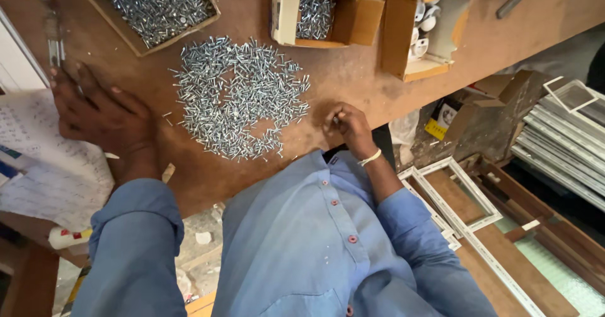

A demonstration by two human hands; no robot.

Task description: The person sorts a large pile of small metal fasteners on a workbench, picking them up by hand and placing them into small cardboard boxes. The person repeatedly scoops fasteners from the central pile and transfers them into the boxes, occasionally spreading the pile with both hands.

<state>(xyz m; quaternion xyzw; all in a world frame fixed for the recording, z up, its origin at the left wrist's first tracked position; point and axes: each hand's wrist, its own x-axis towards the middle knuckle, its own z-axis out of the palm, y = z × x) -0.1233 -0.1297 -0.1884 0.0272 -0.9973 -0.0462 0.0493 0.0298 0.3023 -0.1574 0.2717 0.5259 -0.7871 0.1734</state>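
Your heap of loose silver screws (236,99) lies spread in the middle of the brown counter (353,77). I judge you are sorting: draw few screws at a time toward the near edge so none roll off. Your left hand (104,115) rests flat, fingers spread open, on the papers (47,166) at the left. Your right hand (346,125) sits at the near edge, fingers pinched closed on something too small to tell. Three cardboard boxes (154,8) stand along the far side. White frames (466,210) lie on the floor at the right.
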